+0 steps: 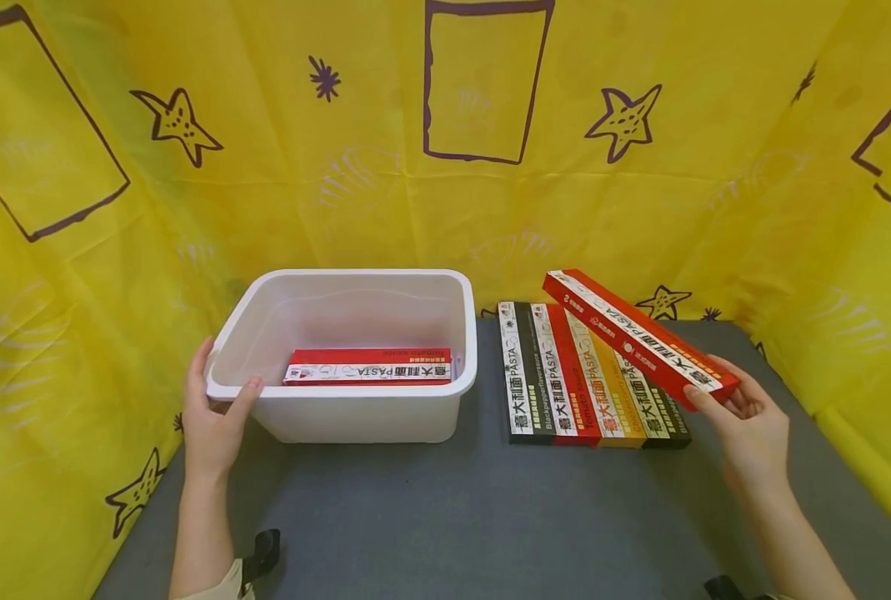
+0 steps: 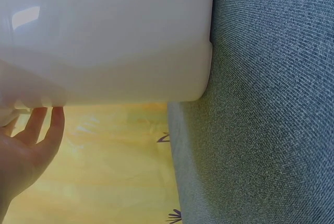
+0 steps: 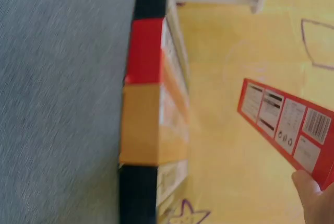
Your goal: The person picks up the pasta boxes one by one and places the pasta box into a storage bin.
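My left hand grips the near left corner of a white plastic tub, thumb over the front rim and fingers against the left side. Inside the tub lies a red and white pasta box, lengthwise along the bottom. At the right, my right hand holds another red pasta box by its near end. That box is raised and slants up to the left, overlapping the row of boxes below in the head view. Its back, with a barcode and printed panels, faces the right wrist view.
Side by side on the grey table lie a black pasta box, a red one, a yellow one and another black one. A yellow patterned cloth hangs behind and at both sides.
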`<control>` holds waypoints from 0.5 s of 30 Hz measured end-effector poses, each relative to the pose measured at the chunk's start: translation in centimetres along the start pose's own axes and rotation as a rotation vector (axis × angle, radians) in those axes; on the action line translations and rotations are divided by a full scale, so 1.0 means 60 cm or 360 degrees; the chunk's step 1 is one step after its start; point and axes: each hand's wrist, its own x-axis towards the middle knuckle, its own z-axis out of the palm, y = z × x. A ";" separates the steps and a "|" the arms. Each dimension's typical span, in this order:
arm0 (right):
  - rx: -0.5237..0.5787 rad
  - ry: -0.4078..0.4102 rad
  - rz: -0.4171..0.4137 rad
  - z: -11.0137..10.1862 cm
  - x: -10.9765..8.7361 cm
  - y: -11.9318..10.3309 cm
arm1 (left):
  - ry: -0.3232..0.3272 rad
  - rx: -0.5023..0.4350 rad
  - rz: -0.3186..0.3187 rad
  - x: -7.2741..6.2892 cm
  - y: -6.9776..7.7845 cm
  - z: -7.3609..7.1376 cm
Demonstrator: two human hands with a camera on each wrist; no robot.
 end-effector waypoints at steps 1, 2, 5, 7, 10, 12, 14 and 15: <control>0.0024 -0.0031 -0.0014 0.004 -0.003 -0.001 | -0.0001 0.0002 -0.0003 0.000 0.000 0.000; 0.0050 -0.0061 -0.0030 0.009 -0.006 -0.003 | -0.0001 -0.0001 -0.0006 0.000 0.000 0.000; 0.0132 -0.0161 -0.0074 0.022 -0.014 -0.007 | 0.0002 0.0001 -0.0014 0.001 0.000 -0.001; 0.0171 -0.0223 -0.0096 0.031 -0.018 -0.011 | 0.0001 0.0000 -0.0020 0.001 -0.001 -0.001; 0.0186 -0.0312 -0.0101 0.042 -0.025 -0.017 | -0.0001 -0.0002 -0.0018 0.001 -0.002 -0.001; 0.0171 -0.0359 -0.0097 0.050 -0.029 -0.022 | 0.0000 -0.0027 -0.0010 0.002 -0.003 0.000; 0.0151 -0.0401 -0.0090 0.057 -0.033 -0.025 | 0.0003 -0.0051 0.0004 0.003 -0.004 0.001; 0.0138 -0.0414 -0.0088 0.061 -0.035 -0.027 | 0.0005 -0.0065 0.0012 0.003 -0.004 0.001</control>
